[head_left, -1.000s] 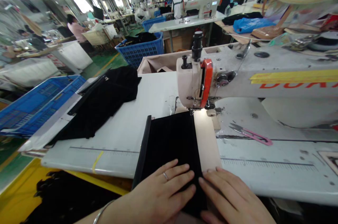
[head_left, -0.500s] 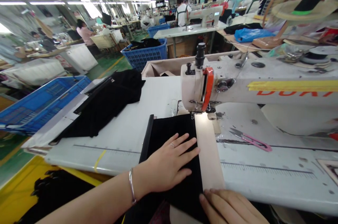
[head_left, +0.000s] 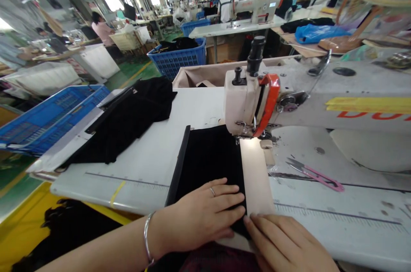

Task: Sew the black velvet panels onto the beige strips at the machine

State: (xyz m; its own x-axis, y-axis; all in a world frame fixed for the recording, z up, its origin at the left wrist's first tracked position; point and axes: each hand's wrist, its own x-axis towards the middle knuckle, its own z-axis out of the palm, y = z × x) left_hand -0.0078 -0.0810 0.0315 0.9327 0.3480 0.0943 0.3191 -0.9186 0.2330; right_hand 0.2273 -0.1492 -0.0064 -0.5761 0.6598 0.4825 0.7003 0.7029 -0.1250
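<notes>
A black fabric panel [head_left: 212,156] lies on the sewing table, its far right edge beneath the needle area of the sewing machine [head_left: 244,105]. A stiff dark strip [head_left: 178,165] borders its left side. My left hand [head_left: 205,212] rests flat on the near part of the panel, fingers stretched out, with a ring and a bracelet on. At the panel's near right edge, my right hand [head_left: 279,238] has its fingers close together, gripping that edge. Its fingertips overlap the pale strip [head_left: 257,182] beside the panel. The undersides of the right fingers are hidden.
Pink-handled thread snips [head_left: 317,173] lie right of the pale strip. More black fabric [head_left: 128,122] is heaped at the left. Blue crates [head_left: 54,113] and a yellow bin [head_left: 19,220] stand beside the table. Several people work at machines behind.
The black panel has advanced slightly under the machine. My left hand has slid back toward me along it, and my right hand has shifted slightly forward. The camera view has swung a little left.
</notes>
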